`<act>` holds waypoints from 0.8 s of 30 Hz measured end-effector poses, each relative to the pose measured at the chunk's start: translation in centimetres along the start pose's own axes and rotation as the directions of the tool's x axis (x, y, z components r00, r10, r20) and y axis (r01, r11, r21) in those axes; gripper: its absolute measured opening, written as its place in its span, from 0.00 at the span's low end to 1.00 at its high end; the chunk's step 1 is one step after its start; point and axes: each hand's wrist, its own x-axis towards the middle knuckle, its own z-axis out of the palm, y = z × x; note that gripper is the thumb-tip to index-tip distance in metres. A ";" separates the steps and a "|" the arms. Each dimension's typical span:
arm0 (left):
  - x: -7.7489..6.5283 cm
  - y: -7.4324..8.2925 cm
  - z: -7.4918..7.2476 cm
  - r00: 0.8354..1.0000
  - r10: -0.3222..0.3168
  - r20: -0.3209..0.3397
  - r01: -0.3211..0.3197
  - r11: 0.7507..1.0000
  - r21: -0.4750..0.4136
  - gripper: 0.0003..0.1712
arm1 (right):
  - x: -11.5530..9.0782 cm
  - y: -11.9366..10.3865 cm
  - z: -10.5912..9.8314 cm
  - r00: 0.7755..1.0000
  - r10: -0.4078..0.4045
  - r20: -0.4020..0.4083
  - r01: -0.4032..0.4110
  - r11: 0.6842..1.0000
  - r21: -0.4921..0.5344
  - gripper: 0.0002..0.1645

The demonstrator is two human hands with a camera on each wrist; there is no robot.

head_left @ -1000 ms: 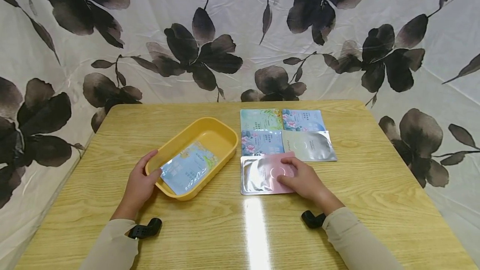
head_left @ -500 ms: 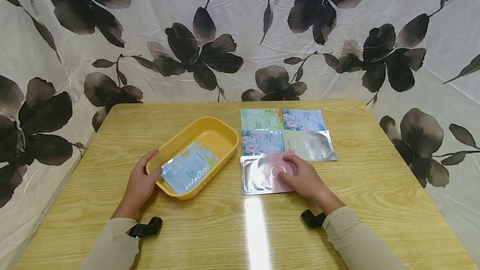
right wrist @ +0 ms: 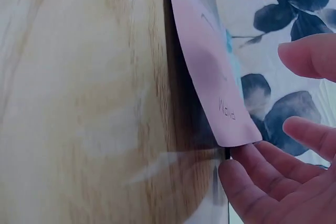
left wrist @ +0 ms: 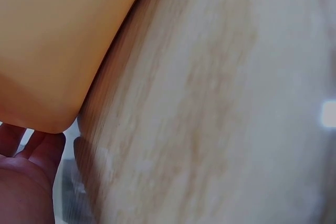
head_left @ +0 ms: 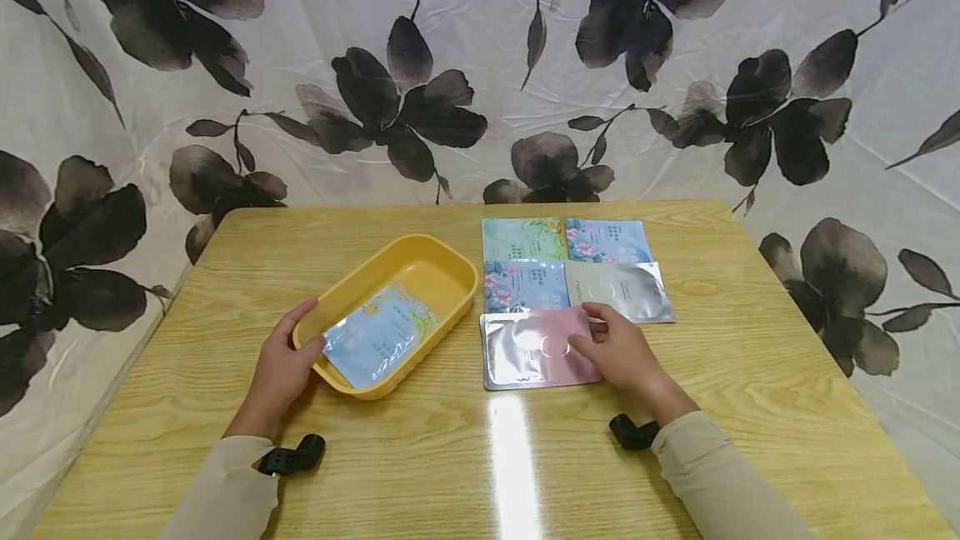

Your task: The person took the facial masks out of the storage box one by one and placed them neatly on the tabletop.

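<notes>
My left hand [head_left: 279,369] grips the near-left end of a yellow plastic tray [head_left: 446,307], thumb over the rim and fingers on the outside. In the left wrist view the fingers [left wrist: 44,153] lie against the tray's end wall [left wrist: 47,77]. Inside the tray lies a light blue face mask sachet [head_left: 375,340]. At the right edge of a pink and silver sachet [head_left: 543,348] is my right hand [head_left: 626,352]. The right wrist view shows its thumb [right wrist: 310,56] apart from the pink sachet [right wrist: 215,72], with fingertips right at the sachet's end.
Behind the pink sachet lie a blue floral sachet [head_left: 525,286] and a pale green and silver one [head_left: 622,292]. Farther back are a green sachet [head_left: 522,238] and another blue one [head_left: 607,241]. A floral cloth [head_left: 480,65] hangs behind the wooden table [head_left: 420,473].
My right hand has shifted slightly right, its thumb sliding from the pink sachet's face toward the edge and loosening its pinch. The left hand and tray have stayed put.
</notes>
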 end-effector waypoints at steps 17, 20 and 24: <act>0.0 -0.2 0.0 1.000 0.013 -0.012 -0.013 1.000 -0.023 0.35 | 0.1 -3.1 -0.9 0.987 -0.152 0.042 0.150 0.987 0.056 0.39; 0.0 -0.3 0.1 1.000 0.016 -0.014 -0.017 1.000 -0.023 0.35 | 0.6 -4.8 -0.6 0.974 -0.215 0.072 0.207 0.972 0.110 0.39; 0.1 -0.4 0.2 1.000 0.021 -0.021 -0.022 1.000 -0.022 0.35 | 1.7 -7.4 0.2 0.948 -0.294 0.124 0.273 0.949 0.158 0.37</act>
